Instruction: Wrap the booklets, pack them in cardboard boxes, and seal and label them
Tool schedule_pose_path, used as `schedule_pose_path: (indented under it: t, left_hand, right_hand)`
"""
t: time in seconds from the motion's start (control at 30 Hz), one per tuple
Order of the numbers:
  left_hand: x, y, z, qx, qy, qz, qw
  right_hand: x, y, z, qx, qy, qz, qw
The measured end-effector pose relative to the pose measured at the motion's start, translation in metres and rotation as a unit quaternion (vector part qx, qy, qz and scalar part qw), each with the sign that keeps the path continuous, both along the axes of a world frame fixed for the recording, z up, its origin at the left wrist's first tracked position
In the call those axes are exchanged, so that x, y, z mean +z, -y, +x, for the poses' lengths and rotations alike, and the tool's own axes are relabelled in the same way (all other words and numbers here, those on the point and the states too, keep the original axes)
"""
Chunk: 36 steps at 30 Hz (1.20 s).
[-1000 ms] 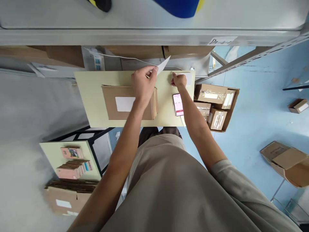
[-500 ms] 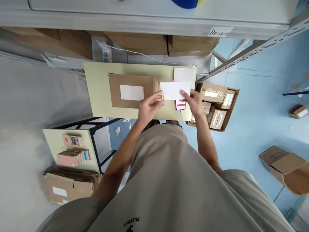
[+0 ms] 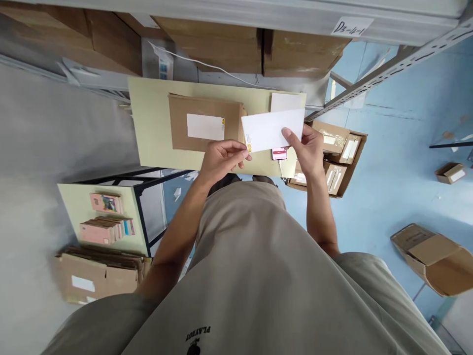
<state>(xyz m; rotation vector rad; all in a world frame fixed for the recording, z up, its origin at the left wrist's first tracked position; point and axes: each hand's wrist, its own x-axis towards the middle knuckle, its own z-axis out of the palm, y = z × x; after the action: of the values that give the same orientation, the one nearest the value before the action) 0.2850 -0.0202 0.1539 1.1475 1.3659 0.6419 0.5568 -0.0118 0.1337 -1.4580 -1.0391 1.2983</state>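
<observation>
Between my hands is a white label (image 3: 271, 129) with a small yellow mark at its lower left corner. My right hand (image 3: 306, 148) grips its right end, thumb on top and fingers behind. At the marked corner, my left hand (image 3: 226, 159) pinches with thumb and index finger. The label is tilted, its right end higher in the view. To the left, a closed cardboard box (image 3: 205, 143) lies on the pale table (image 3: 153, 128), bearing a similar white label (image 3: 205, 126). Partly hidden under the held label is a phone (image 3: 279, 154) with a cable.
White sheets (image 3: 284, 101) lie at the table's back right corner. A carton of taped boxes (image 3: 335, 178) stands on the floor at the right. Behind is a metal shelf (image 3: 236, 15) with large cartons (image 3: 210, 47). A side table (image 3: 76, 197) holds pink booklets (image 3: 98, 231).
The held label has come closer and tilted, its right end rising. My right hand has moved slightly right, and my left thumb and index finger have closed at its corner.
</observation>
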Motion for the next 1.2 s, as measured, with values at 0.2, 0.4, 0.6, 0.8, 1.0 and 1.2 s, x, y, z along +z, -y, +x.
schedule_pose_path:
  t: [0.2,0.4,0.6,0.8,1.0,1.2]
  left_hand:
    - [0.006,-0.002,-0.035,-0.020,0.035,0.002,0.999]
    - [0.011,-0.003,-0.094,-0.036,0.101,0.017,0.994]
    - [0.012,0.001,-0.166,0.010,0.123,0.059,0.991]
    - [0.014,0.004,-0.234,0.016,0.068,0.120,0.990]
    - [0.016,0.007,-0.282,-0.011,0.066,0.143,0.988]
    - [-0.005,0.008,-0.308,0.000,0.047,0.133,0.990]
  right_hand:
    - [0.006,-0.001,-0.033,0.016,0.029,0.004,0.999]
    - [-0.008,-0.008,-0.104,0.065,0.127,0.024,0.990]
    - [0.038,0.016,-0.205,0.132,0.200,0.136,0.961]
    - [0.068,0.035,-0.291,0.156,0.230,0.161,0.947]
    - [0.064,0.033,-0.343,0.169,0.250,0.147,0.942]
    - [0.063,0.031,-0.374,0.153,0.243,0.130,0.949]
